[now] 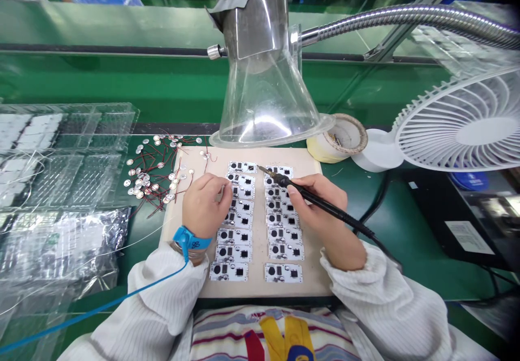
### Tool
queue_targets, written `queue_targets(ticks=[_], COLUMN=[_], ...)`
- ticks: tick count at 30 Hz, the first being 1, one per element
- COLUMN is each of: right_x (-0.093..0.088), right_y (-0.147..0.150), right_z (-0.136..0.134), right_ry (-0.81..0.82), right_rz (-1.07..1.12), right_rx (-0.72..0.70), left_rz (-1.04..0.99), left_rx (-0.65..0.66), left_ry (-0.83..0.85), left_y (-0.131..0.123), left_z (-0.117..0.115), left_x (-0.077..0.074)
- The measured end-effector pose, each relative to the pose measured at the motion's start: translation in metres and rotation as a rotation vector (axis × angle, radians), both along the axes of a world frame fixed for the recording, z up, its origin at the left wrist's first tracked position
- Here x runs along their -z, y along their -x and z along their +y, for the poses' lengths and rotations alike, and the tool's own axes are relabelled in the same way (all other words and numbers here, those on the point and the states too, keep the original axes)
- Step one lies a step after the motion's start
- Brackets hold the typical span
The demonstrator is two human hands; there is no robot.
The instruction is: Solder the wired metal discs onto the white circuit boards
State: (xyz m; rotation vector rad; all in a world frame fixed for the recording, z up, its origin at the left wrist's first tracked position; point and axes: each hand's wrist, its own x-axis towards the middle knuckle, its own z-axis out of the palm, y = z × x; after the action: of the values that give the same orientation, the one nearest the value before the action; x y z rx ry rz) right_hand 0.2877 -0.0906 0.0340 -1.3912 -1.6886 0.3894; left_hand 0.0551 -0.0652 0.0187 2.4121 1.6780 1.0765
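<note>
My right hand (320, 204) is wrapped round the black handle of a soldering iron (345, 219). The iron's tip points left, close to the top of the two columns of white circuit boards (229, 271). My left hand (206, 201) is closed in a pinch beside the left column's upper boards; what its fingers hold, if anything, is hidden. Around its wrist goes a blue strap (193, 240) with a blue cord. The boards lie on a beige mat (257, 288). To the left are many small silver discs with red wires (142, 179), some on the mat's corner.
A clear fume hood (268, 101) on a flexible metal arm hangs over the mat's far edge. Right of it stand a tape roll (339, 136), a white fan (459, 128) and a black box (455, 215). Clear trays (97, 123) and a silvery bag (69, 242) lie left.
</note>
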Motion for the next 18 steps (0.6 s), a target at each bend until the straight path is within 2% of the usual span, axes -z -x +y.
queue_targets(ticks=[12,18], right_x=[0.0028,0.0040], right_y=[-0.0009,-0.0014], right_z=[-0.0006,-0.0009], right_ry=[-0.004,-0.056], right_rz=[-0.044,-0.090], right_rx=[-0.011,-0.027], left_rz=[0.004,0.004], left_rx=[0.004,0.006], left_ry=[-0.004,0.005], left_y=[0.0001,0.0002], left_z=[0.0000,0.0000], left_x=[0.0027,0.0029])
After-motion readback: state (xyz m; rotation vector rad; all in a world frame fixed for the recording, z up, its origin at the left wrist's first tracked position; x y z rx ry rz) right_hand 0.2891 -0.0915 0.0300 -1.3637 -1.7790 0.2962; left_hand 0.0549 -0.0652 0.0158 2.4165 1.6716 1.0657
